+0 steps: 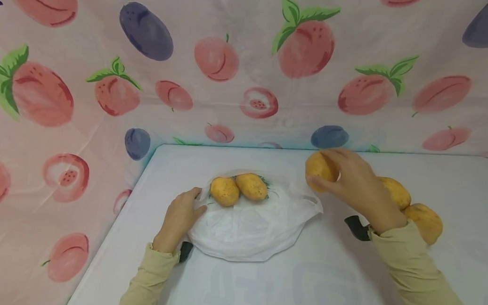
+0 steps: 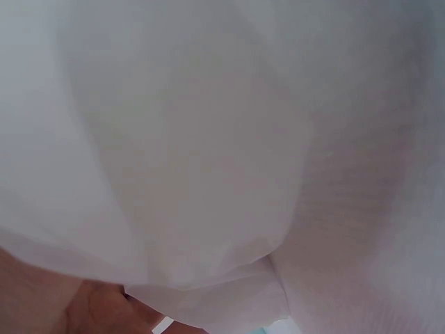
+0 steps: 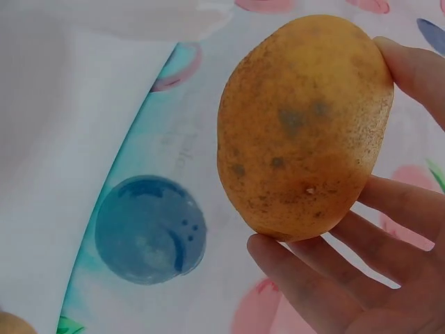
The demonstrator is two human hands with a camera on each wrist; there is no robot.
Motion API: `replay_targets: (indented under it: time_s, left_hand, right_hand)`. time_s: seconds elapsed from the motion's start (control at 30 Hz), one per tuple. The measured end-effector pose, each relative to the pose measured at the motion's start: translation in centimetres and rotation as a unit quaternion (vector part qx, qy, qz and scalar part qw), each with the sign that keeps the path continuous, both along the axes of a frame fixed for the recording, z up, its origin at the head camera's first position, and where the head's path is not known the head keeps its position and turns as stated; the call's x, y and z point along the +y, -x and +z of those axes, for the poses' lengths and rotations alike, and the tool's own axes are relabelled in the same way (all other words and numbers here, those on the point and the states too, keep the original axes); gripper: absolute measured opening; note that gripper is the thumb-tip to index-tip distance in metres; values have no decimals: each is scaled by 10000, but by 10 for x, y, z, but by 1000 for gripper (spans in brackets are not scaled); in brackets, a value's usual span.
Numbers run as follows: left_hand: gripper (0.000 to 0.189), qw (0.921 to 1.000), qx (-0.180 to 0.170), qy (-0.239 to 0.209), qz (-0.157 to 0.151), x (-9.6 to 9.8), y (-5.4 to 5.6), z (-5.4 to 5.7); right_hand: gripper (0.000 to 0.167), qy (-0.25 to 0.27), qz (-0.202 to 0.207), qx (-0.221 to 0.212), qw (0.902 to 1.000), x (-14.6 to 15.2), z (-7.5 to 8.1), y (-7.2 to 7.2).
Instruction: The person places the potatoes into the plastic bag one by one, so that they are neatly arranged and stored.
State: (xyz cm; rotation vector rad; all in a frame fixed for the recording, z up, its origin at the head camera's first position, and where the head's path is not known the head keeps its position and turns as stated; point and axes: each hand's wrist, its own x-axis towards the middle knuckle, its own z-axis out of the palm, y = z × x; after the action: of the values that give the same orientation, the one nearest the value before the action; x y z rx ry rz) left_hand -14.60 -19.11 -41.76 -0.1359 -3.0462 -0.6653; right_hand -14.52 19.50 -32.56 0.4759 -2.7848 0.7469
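Note:
My right hand [image 1: 354,184] holds a yellow mango [image 1: 320,171] above the table, right of the bag. In the right wrist view, thumb and fingers grip this dark-spotted mango [image 3: 302,132]. A white plastic bag [image 1: 247,233] lies on the table with its mouth spread. Two more mangoes, one on the left [image 1: 224,192] and one beside it [image 1: 252,187], sit at the bag's mouth, with green printing showing around them. At the bag's left edge, my left hand [image 1: 180,216] holds the rim between thumb and fingers. White plastic [image 2: 201,160] fills most of the left wrist view, hiding much of that hand.
Behind my right forearm lie two mangoes, the farther one [image 1: 396,194] touching the nearer [image 1: 426,224]. The white table [image 1: 324,281] ends at a back edge against a fruit-printed cloth [image 1: 236,24]. Dark straps show at both wrists.

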Motion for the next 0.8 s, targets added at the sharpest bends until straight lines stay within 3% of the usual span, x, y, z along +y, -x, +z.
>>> replay_targets:
  time_s: [0.8]
  left_hand:
    - [49,10000,52,7,20,0,1,-2]
  right_hand:
    - [60,113,807,225,9964,-40,-12,-1]
